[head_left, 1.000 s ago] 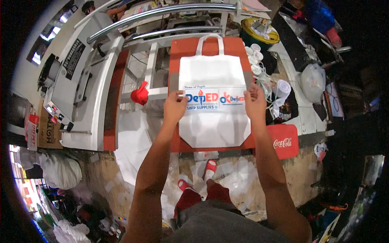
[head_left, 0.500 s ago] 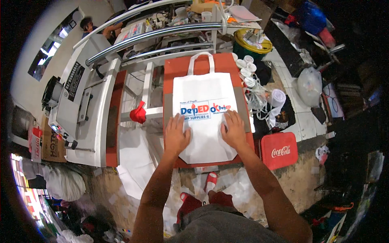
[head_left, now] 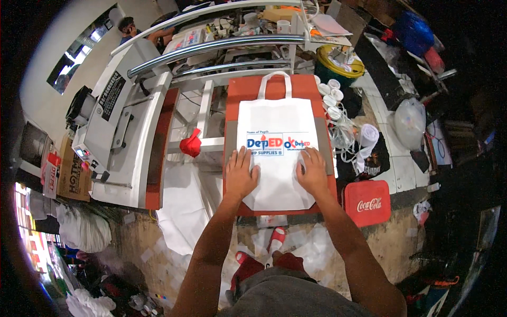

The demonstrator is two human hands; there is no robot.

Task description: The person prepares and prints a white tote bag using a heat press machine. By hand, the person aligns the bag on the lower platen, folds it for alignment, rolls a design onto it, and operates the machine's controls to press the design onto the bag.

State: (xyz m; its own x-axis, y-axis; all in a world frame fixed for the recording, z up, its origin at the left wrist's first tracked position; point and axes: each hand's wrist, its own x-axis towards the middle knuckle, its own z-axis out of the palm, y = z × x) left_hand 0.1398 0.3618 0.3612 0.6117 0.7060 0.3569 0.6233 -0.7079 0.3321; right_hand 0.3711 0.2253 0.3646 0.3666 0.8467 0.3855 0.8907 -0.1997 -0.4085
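Note:
A white fabric tote bag (head_left: 274, 187) lies flat on the red pad (head_left: 305, 85) of a heat press, its looped handle pointing away from me. Blue and red printing (head_left: 268, 143) crosses its middle. My left hand (head_left: 242, 173) rests palm down on the bag's left edge, just below the print, fingers stretched out. On the opposite edge my right hand (head_left: 312, 173) lies the same way, fingers spread and thumb pointing inward. Neither hand grips the bag.
To the left stands the grey press control unit (head_left: 108, 127) with its white frame. A red cloth (head_left: 190, 143) hangs on a frame bar. White sheets (head_left: 182, 211) lie below it. At right are white rolls (head_left: 368, 136), a red lid (head_left: 366, 203) and a yellow-rimmed bin (head_left: 339, 66).
The whole scene has shifted slightly to the right in the view. Both hands keep about the same places on the flat bag.

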